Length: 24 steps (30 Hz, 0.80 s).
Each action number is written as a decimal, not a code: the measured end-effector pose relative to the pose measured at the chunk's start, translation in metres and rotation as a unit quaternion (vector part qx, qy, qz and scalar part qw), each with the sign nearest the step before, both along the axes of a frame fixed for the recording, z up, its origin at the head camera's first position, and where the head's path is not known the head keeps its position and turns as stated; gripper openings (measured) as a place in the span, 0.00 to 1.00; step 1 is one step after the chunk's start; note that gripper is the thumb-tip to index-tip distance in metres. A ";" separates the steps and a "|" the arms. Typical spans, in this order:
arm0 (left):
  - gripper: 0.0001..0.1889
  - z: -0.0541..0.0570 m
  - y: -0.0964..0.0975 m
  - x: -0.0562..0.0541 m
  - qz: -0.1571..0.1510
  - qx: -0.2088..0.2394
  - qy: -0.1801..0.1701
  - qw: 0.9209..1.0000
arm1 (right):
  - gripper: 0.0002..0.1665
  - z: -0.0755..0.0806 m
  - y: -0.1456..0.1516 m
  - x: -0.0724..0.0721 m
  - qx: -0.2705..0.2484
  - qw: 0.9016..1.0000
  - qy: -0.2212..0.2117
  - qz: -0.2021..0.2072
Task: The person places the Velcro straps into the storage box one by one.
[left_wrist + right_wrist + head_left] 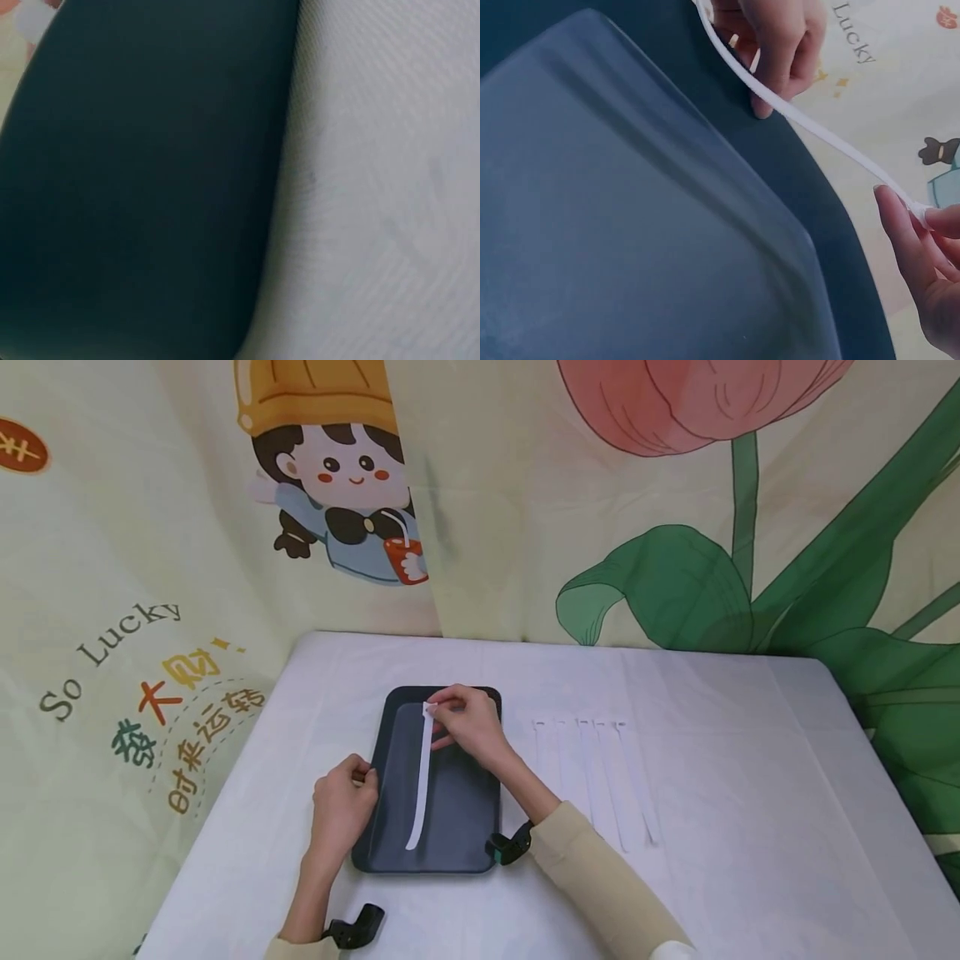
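My right hand [472, 722] pinches the top end of a white cable tie [422, 789], a flat narrow strap with a small wider head. The strap hangs slightly curved over a dark grey rectangular tray [468, 810]. In the right wrist view the cable tie [817, 129] runs from the right fingertips [889, 206] past the left hand [780, 45]. On the tray's left side my left hand [345, 802] grips the rim between thumb and curled fingers. Only the dark tray [150, 172] and white cloth fill the left wrist view.
Several more white cable ties [600, 760] lie side by side on the white tablecloth [735, 810], right of the tray. A printed curtain [495, 527] with cartoon figures hangs behind the table. Each wrist wears a black camera [358, 927].
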<state>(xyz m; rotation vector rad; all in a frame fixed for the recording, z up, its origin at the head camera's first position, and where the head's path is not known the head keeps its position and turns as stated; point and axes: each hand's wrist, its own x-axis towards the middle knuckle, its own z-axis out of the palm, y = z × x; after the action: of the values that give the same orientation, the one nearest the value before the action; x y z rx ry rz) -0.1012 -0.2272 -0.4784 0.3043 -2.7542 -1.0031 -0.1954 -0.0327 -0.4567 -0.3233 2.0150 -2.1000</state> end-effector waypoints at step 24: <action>0.06 0.001 -0.001 0.000 0.002 0.016 -0.005 1.000 | 0.08 -0.031 -0.040 -0.010 0.014 1.000 -0.026 0.001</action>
<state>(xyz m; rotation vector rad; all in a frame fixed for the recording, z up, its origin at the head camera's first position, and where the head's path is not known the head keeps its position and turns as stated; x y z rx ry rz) -0.1016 -0.2285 -0.4777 0.3203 -2.7472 -1.0484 -0.2058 -0.0731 -0.4874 -0.2632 2.0117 -2.0558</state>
